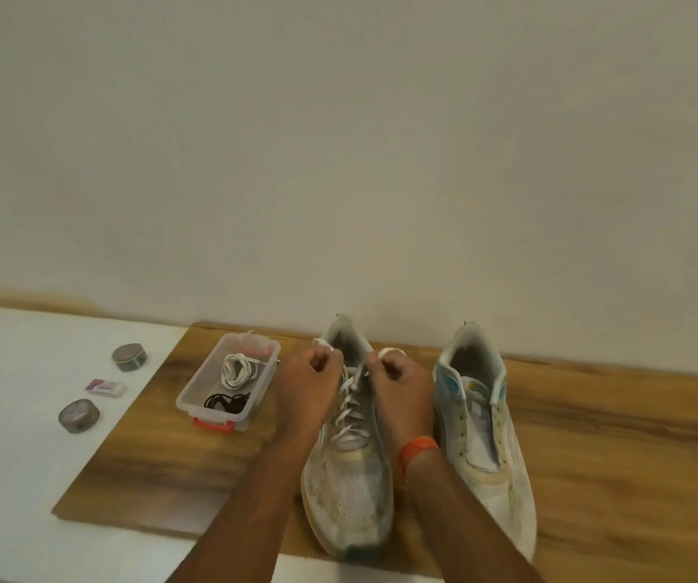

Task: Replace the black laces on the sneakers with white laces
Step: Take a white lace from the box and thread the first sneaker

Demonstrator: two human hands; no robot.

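Lacing left sneaker, on wooden surface, with white lace; crisscross reaches upper eyelets. Left hand and right hand each pinching lace end near collar. Next, likely: even tension, tie. Toe toward camera, long axis near-to-far. Right sneaker unlaced. Spare white lace, black laces in plastic box.

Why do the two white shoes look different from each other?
The white mesh sneaker on the left has a white lace criss-crossed up its front; the white mesh sneaker on the right has bare eyelets and no lace. The left hand and right hand pinch the left sneaker's lace ends; nobody touches the right sneaker. Both are dirty, toes toward the camera, on the wooden board.
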